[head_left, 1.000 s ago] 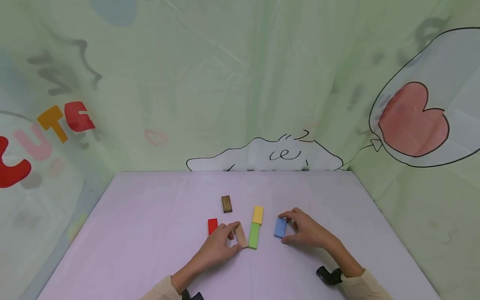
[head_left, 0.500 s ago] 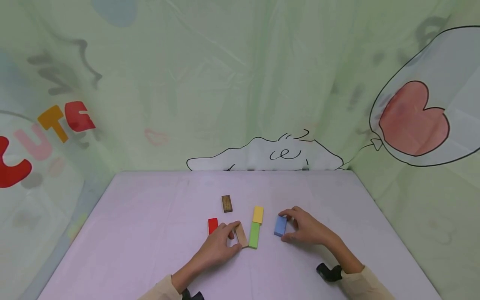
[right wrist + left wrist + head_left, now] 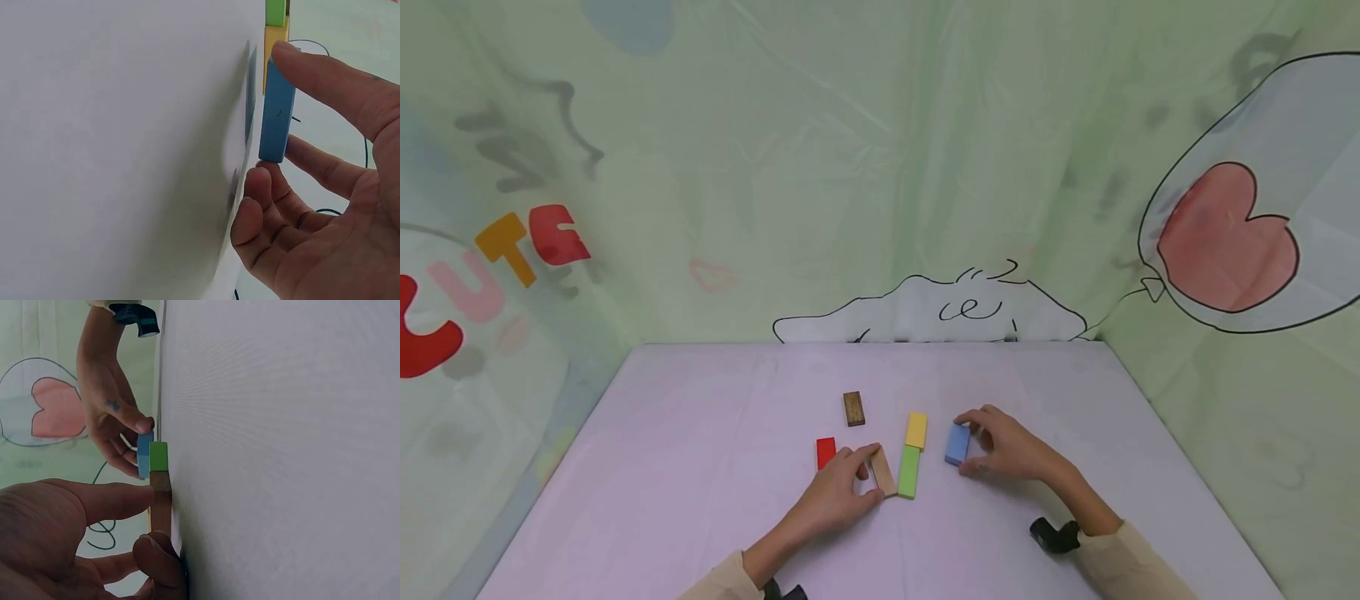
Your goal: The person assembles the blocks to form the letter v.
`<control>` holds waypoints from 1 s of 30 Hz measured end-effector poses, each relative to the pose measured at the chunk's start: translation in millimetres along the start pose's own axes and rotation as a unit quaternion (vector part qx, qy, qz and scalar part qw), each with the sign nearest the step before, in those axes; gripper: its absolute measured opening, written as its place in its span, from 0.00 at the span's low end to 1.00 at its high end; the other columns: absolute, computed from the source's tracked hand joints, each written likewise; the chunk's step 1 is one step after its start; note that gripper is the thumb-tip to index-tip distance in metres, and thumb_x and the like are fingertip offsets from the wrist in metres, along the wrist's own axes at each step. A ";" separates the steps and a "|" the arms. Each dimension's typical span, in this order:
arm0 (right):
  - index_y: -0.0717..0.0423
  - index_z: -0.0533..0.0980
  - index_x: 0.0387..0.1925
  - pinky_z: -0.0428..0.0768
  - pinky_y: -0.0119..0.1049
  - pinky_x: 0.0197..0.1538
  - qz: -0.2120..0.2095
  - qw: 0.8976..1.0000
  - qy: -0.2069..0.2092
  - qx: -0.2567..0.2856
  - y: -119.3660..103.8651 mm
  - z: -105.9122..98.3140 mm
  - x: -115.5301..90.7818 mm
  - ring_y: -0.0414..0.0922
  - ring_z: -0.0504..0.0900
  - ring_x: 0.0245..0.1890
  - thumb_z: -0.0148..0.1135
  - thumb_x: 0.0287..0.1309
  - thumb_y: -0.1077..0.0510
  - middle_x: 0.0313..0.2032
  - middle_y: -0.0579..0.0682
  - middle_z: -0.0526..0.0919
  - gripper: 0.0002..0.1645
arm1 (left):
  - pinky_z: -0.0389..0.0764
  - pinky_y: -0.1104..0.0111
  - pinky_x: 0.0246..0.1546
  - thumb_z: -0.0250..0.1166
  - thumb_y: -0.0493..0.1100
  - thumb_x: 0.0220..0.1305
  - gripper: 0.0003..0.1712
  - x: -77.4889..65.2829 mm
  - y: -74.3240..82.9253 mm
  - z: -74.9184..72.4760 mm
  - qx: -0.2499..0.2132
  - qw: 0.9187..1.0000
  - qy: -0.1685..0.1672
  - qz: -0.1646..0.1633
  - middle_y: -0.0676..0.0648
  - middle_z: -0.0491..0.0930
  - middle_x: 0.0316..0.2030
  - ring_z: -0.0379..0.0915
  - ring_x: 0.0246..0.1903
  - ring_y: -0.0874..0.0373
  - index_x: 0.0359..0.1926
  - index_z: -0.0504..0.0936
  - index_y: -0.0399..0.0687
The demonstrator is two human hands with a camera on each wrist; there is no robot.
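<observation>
My left hand [image 3: 838,492] pinches a plain wooden block [image 3: 883,472] by its ends, thumb at the near end and a finger at the far one. That block lies slanted, its near end against the green block [image 3: 908,472]. A yellow block [image 3: 916,430] sits end to end beyond the green one. To the right, my right hand [image 3: 1011,446] holds a blue block [image 3: 957,444] between thumb and fingers. In the right wrist view the blue block [image 3: 277,115] appears raised slightly off the table, with a shadow beside it.
A red block [image 3: 825,451] lies behind my left hand, partly covered by it. Farther back is a dark brown block [image 3: 853,408]. The white table [image 3: 700,433] meets a pale green printed curtain [image 3: 820,167] at its back and sides.
My right hand has shifted a little away from me and to the left, carrying the blue block. The left hand and the wooden block stay in place.
</observation>
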State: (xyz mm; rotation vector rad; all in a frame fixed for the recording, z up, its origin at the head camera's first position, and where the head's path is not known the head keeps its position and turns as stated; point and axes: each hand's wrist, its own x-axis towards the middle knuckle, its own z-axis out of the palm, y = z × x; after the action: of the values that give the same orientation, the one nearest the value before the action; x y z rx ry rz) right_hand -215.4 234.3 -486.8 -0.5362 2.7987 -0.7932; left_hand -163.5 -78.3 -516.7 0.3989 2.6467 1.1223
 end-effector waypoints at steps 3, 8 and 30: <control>0.54 0.79 0.63 0.75 0.31 0.40 -0.001 1.000 0.001 0.000 0.7 -1.3 4.4 0.43 0.73 0.40 0.86 0.48 0.51 0.47 0.52 0.80 0.41 | 0.70 0.73 0.28 0.74 0.48 0.64 0.39 -0.4 0.3 -0.1 0.002 1.000 0.000 0.000 0.53 0.74 0.39 0.67 0.32 0.61 0.75 0.74 0.52; 0.55 0.78 0.63 0.78 0.33 0.43 -0.001 1.000 -0.002 0.001 1.6 -3.5 10.0 0.44 0.76 0.42 0.86 0.48 0.51 0.48 0.54 0.80 0.41 | 0.69 0.72 0.28 0.74 0.47 0.64 0.39 -0.8 1.3 -0.6 -0.003 1.000 -0.002 0.002 0.52 0.74 0.39 0.67 0.32 0.61 0.75 0.74 0.51; 0.58 0.77 0.64 0.80 0.38 0.46 -0.019 1.000 -0.005 0.000 -6.2 -13.5 37.9 0.48 0.81 0.44 0.85 0.49 0.52 0.50 0.58 0.81 0.41 | 0.70 0.73 0.29 0.74 0.49 0.64 0.39 1.4 -1.3 0.6 0.008 1.000 -0.001 -0.003 0.54 0.73 0.39 0.68 0.33 0.61 0.75 0.74 0.52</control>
State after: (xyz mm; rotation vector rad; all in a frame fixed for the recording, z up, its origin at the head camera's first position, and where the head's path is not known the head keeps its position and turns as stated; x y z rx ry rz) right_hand -252.1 220.9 -475.0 -0.5930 2.7878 -0.7959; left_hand -164.9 -78.3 -518.2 0.3959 2.6548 1.0990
